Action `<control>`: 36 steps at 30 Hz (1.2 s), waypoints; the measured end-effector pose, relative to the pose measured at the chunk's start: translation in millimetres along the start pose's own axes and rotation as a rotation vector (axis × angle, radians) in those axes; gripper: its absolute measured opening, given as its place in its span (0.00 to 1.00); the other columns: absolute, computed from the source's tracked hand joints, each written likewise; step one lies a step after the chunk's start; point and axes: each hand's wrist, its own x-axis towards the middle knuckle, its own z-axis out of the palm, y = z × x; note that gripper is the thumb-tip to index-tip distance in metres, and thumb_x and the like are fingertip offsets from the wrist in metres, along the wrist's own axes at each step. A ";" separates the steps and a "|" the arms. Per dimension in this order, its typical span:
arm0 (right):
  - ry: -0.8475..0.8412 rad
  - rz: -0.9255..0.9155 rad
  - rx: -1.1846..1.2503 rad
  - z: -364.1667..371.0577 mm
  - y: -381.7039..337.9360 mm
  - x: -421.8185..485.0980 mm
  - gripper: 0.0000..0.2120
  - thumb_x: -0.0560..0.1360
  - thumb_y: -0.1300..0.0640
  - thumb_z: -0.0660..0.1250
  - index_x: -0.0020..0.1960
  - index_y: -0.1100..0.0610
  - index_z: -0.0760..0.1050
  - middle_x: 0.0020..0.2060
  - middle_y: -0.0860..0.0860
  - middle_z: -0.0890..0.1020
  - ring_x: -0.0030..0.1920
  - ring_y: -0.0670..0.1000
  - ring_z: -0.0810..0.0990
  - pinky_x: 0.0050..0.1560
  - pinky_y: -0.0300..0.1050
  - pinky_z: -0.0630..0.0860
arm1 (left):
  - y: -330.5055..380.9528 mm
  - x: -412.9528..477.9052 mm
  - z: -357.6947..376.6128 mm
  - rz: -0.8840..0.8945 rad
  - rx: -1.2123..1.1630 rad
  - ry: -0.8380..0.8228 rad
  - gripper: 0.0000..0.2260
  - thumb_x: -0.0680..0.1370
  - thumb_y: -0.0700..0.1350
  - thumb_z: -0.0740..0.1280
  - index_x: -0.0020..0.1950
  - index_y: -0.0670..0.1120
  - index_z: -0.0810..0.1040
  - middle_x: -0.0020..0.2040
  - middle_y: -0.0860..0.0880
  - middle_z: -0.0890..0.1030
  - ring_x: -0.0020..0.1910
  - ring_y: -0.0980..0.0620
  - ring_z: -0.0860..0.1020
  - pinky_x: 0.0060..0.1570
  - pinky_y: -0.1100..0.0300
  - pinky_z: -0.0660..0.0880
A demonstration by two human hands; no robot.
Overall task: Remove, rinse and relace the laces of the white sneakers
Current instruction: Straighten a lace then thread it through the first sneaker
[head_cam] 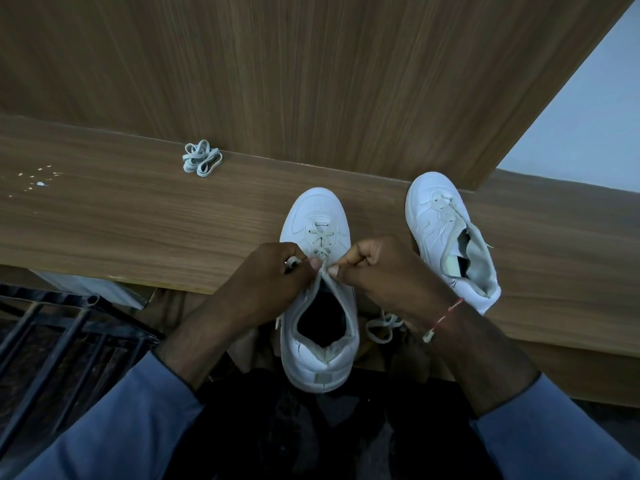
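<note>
Blue sleeves [114,427] lead up to two hands. Both the left hand [273,275] and the right hand [384,268] pinch the lace [322,237] of the middle sneaker [318,213], with fingers [313,263] curled tight on it. Its toe sits on the desk [138,216] and its heel hangs off the edge. The other sneaker [433,220] lies just to the right. A loose lace [202,158] sits bunched up, well apart, at the back of the desk.

The left hand [273,271] and right hand [377,268] each pinched the lace [322,236] of the centre sneaker [318,209] on the wooden shelf [138,220]. A second sneaker [429,223] stood just right. A bundled loose lace [202,158] lay well left.
</note>
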 end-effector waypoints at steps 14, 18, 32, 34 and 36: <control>0.130 -0.125 0.002 1.5 -3.2 0.8 0.06 0.70 0.54 0.77 0.39 0.56 0.84 0.35 0.51 0.86 0.40 0.53 0.85 0.51 0.56 0.81 | 0.5 -4.2 12.3 0.269 0.011 0.292 0.07 0.77 0.39 0.66 0.40 0.46 0.74 0.34 0.54 0.78 0.35 0.60 0.77 0.33 0.73 0.67; 0.142 -0.199 -0.148 1.1 0.4 2.1 0.07 0.72 0.51 0.74 0.38 0.53 0.82 0.28 0.44 0.81 0.30 0.44 0.78 0.38 0.47 0.77 | -1.1 0.4 16.5 0.238 0.073 0.286 0.06 0.78 0.43 0.66 0.42 0.44 0.74 0.34 0.51 0.77 0.34 0.57 0.75 0.32 0.69 0.67; 0.094 -0.064 0.873 -57.8 -13.8 -4.9 0.13 0.79 0.64 0.57 0.59 0.57 0.75 0.47 0.54 0.85 0.35 0.47 0.80 0.31 0.39 0.73 | -30.9 9.9 -50.0 0.046 0.348 0.215 0.06 0.71 0.38 0.73 0.44 0.47 0.80 0.37 0.51 0.79 0.34 0.58 0.74 0.33 0.69 0.65; 0.137 -0.106 0.698 -52.1 -14.5 -2.2 0.11 0.78 0.62 0.61 0.58 0.56 0.77 0.49 0.53 0.85 0.41 0.49 0.82 0.38 0.42 0.75 | -36.1 11.3 -48.8 0.003 0.381 0.263 0.04 0.72 0.39 0.73 0.44 0.47 0.81 0.39 0.50 0.80 0.38 0.52 0.76 0.36 0.62 0.66; 0.220 -0.123 0.377 -39.9 -11.0 2.2 0.10 0.76 0.60 0.67 0.57 0.53 0.78 0.50 0.51 0.85 0.46 0.47 0.82 0.45 0.44 0.75 | -37.4 12.8 -45.7 0.014 0.396 0.320 0.05 0.72 0.39 0.72 0.47 0.47 0.82 0.43 0.48 0.80 0.44 0.47 0.78 0.41 0.61 0.67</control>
